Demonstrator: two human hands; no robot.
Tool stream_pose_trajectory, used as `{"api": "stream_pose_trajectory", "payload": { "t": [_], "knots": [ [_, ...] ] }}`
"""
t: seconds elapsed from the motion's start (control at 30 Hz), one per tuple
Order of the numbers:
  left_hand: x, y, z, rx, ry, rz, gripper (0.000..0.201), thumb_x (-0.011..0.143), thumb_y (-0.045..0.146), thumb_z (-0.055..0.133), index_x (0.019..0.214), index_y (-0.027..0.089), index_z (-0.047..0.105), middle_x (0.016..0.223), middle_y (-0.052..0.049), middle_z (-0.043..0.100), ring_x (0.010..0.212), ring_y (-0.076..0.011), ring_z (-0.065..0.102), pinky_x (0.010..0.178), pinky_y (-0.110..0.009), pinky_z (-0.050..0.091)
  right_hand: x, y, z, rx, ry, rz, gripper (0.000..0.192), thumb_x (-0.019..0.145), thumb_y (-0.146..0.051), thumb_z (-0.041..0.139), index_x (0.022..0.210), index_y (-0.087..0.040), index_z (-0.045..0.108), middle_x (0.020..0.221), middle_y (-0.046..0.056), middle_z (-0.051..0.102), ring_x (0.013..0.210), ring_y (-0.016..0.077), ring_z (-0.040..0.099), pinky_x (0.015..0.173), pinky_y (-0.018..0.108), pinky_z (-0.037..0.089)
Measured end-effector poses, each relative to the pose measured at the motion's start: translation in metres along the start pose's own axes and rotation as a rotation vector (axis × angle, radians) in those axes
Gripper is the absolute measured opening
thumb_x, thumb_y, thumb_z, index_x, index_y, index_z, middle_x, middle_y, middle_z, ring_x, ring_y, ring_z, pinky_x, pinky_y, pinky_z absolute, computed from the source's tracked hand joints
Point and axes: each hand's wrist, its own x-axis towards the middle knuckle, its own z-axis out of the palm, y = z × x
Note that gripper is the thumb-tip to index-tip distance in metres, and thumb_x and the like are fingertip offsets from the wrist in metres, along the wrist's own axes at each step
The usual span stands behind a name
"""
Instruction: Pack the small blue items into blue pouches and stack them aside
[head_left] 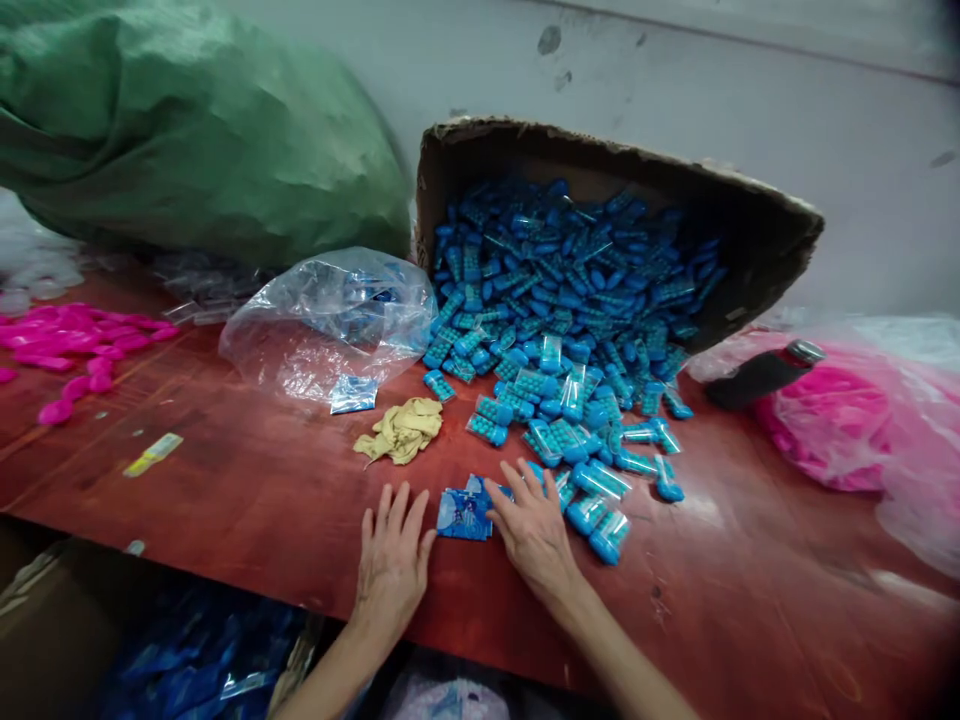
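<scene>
My left hand (394, 560) lies open on the red tabletop, fingers stretched forward, just left of a small stack of blue printed packets (463, 513). My right hand (531, 525) is open too, its fingers spread at the packets' right edge; whether its fingertips press on them I cannot tell. Beyond and right of that hand, small clear packs of blue beads with blue caps (559, 440) spill from a cardboard box (750, 230) tipped on its side. A crumpled yellowish cloth (403, 432) lies ahead of my left hand.
A clear plastic bag (300, 330) holds blue packets, with one packet (353, 394) before it. Pink pieces (82, 340) and a green sack (210, 140) are at left. A dark bottle (761, 375) and pink bag (832, 420) stand right. Below the table edge, a box holds blue packets (210, 650).
</scene>
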Motion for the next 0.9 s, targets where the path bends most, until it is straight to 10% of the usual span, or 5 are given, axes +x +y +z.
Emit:
{"api": "stream_pose_trajectory", "payload": {
  "t": [0.33,0.53,0.73,0.9],
  "knots": [
    [-0.01,0.002,-0.001,-0.077,0.036,0.012,0.037,0.079,0.03,0.044,0.112,0.016,0.055,0.121,-0.016,0.054,0.116,-0.0315,0.043,0.09,-0.049,0.036,-0.028,-0.039,0.037,0.105,0.203,0.094,0.027,0.081,-0.011,0.047,0.098,-0.026,0.063,0.11,0.006,0.06,0.111,0.0263,0.042,0.095,0.05,0.023],
    [-0.003,0.022,-0.027,-0.695,-0.056,-0.428,0.05,0.074,0.04,0.05,0.117,0.013,0.047,0.102,-0.013,0.063,0.079,-0.0206,0.061,0.071,-0.037,0.048,-0.024,-0.045,0.012,0.181,0.324,0.09,0.024,0.084,-0.017,0.047,0.097,-0.027,0.064,0.105,0.006,0.062,0.106,0.0241,0.047,0.094,0.048,0.027],
    [0.012,0.037,-0.034,-1.403,-0.329,-0.811,0.03,0.061,0.043,0.062,0.069,0.015,0.058,0.053,0.002,0.056,0.046,-0.0106,0.05,0.042,-0.021,0.035,-0.025,-0.055,-0.007,0.383,0.313,0.062,0.027,0.084,-0.017,0.045,0.104,-0.028,0.06,0.109,0.005,0.059,0.106,0.0226,0.047,0.093,0.041,0.034],
    [0.016,0.042,-0.029,-1.368,-0.253,-0.828,0.025,0.059,0.04,0.065,0.061,0.015,0.06,0.05,0.003,0.053,0.046,-0.0096,0.045,0.043,-0.02,0.033,-0.017,-0.045,-0.004,0.934,0.131,0.423,0.03,0.078,-0.026,0.054,0.107,-0.018,0.056,0.1,0.008,0.061,0.087,0.0199,0.057,0.074,0.03,0.047]
  ]
}}
